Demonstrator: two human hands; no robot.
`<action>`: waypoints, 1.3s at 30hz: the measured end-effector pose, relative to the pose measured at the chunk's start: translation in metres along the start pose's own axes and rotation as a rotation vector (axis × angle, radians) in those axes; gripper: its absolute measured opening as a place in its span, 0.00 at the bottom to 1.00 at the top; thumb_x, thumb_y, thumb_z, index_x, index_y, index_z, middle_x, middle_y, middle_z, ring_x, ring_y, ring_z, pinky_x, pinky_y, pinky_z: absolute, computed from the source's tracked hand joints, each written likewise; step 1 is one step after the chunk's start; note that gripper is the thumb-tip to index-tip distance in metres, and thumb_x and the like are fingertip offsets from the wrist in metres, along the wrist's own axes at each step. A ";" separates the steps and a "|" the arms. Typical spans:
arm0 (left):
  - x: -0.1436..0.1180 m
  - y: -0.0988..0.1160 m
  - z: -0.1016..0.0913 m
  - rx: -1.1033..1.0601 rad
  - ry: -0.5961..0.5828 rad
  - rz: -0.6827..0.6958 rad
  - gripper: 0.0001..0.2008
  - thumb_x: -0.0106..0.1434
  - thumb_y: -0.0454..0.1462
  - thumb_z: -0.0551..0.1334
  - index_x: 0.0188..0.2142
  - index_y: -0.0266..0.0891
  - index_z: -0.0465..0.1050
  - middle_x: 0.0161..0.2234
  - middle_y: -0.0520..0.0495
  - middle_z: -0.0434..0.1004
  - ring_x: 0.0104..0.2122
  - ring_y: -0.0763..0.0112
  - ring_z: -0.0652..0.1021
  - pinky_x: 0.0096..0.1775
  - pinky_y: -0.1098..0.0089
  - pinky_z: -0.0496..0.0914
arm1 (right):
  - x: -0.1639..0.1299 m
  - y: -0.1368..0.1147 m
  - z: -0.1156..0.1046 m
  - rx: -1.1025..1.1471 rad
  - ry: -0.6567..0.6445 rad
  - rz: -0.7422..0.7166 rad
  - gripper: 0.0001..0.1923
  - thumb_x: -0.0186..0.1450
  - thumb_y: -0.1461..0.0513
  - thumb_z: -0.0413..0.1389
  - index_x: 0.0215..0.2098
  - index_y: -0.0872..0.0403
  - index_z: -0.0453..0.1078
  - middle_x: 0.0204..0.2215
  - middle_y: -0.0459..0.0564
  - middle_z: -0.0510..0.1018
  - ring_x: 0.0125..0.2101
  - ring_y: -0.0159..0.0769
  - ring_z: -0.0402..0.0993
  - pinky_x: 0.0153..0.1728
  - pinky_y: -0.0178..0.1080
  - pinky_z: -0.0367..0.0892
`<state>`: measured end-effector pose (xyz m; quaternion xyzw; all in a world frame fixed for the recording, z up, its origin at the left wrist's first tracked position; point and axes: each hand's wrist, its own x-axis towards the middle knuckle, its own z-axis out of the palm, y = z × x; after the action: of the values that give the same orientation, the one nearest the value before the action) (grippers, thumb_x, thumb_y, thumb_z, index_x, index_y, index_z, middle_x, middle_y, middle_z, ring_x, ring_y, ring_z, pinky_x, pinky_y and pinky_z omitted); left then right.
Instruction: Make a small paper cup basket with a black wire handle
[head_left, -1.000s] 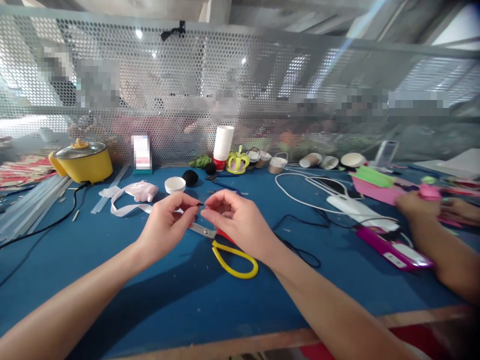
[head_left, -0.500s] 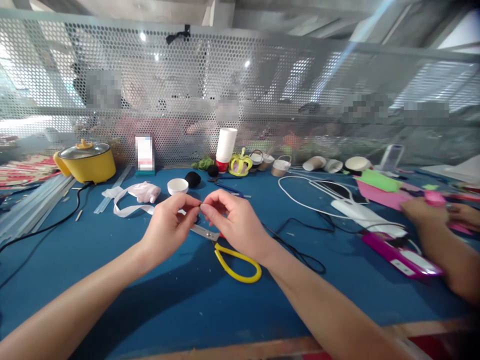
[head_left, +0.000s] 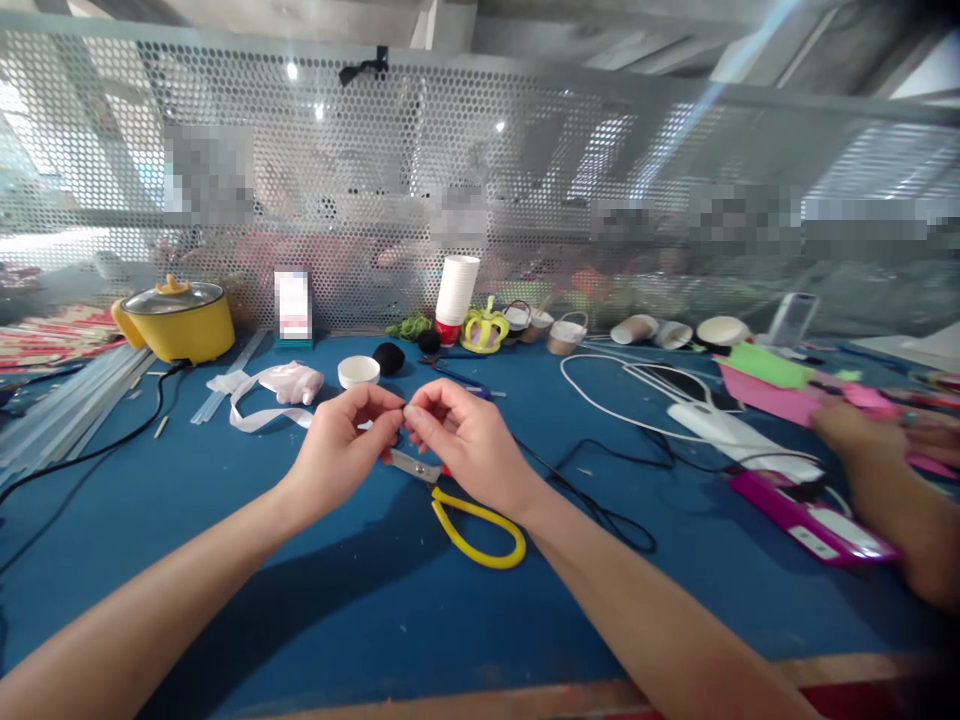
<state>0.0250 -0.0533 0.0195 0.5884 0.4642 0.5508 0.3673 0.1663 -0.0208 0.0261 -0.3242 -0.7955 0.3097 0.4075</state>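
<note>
My left hand (head_left: 341, 450) and my right hand (head_left: 465, 440) meet fingertip to fingertip above the blue table (head_left: 300, 600). Between the pinched thumbs and forefingers sits a tiny dark piece (head_left: 406, 409), too small to identify. Directly under my hands lie scissors (head_left: 457, 500) with a yellow loop handle and a red part, blades pointing left. A black cord (head_left: 600, 510) runs from below my right wrist toward the right.
A yellow lidded pot (head_left: 176, 322) stands at the back left, with clear glue sticks (head_left: 67, 410) beside it. White ribbon (head_left: 255, 400), a white cap (head_left: 358, 371), a cup stack (head_left: 456, 295) and paper cups (head_left: 637, 328) line the mesh screen. Another person's hands (head_left: 877, 440) work at the right by a pink tool (head_left: 810, 515).
My two hands have drawn closer together until the fingertips touch. The view has shifted slightly; the other person's hands at the right moved a little.
</note>
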 end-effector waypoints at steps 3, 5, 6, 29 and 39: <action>0.002 -0.001 -0.001 -0.063 -0.024 -0.040 0.04 0.54 0.35 0.58 0.28 0.35 0.66 0.18 0.56 0.66 0.16 0.80 0.68 0.20 0.76 0.65 | 0.000 0.001 0.001 0.024 -0.002 0.014 0.06 0.61 0.60 0.50 0.28 0.55 0.62 0.22 0.44 0.69 0.22 0.27 0.67 0.25 0.32 0.65; 0.003 -0.002 -0.001 -0.078 -0.024 -0.054 0.04 0.54 0.35 0.59 0.28 0.35 0.65 0.17 0.56 0.66 0.15 0.80 0.68 0.19 0.76 0.64 | 0.000 0.001 0.002 0.043 -0.003 0.023 0.06 0.61 0.60 0.50 0.28 0.55 0.62 0.22 0.44 0.69 0.22 0.26 0.66 0.24 0.32 0.65; 0.003 -0.003 -0.002 -0.084 -0.021 -0.058 0.04 0.54 0.35 0.59 0.28 0.35 0.65 0.17 0.56 0.65 0.15 0.80 0.68 0.19 0.77 0.64 | 0.001 0.002 0.003 0.059 -0.006 0.029 0.06 0.61 0.60 0.50 0.28 0.56 0.62 0.22 0.44 0.69 0.21 0.26 0.66 0.24 0.31 0.65; 0.007 -0.020 0.004 0.000 0.076 -0.051 0.04 0.52 0.35 0.58 0.27 0.35 0.66 0.20 0.54 0.67 0.19 0.78 0.70 0.20 0.76 0.67 | 0.006 0.023 0.015 -0.595 0.175 -0.353 0.10 0.62 0.67 0.46 0.24 0.57 0.65 0.21 0.48 0.70 0.23 0.31 0.66 0.26 0.33 0.60; 0.012 -0.031 0.004 -0.004 0.084 -0.085 0.04 0.53 0.36 0.57 0.27 0.36 0.65 0.20 0.55 0.65 0.17 0.78 0.70 0.20 0.75 0.68 | 0.012 0.031 0.005 -0.215 -0.047 0.009 0.11 0.63 0.58 0.47 0.30 0.55 0.67 0.22 0.46 0.74 0.23 0.29 0.71 0.24 0.31 0.64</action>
<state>0.0238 -0.0325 -0.0066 0.5439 0.5027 0.5598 0.3716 0.1641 0.0055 0.0058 -0.3623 -0.8320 0.2318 0.3504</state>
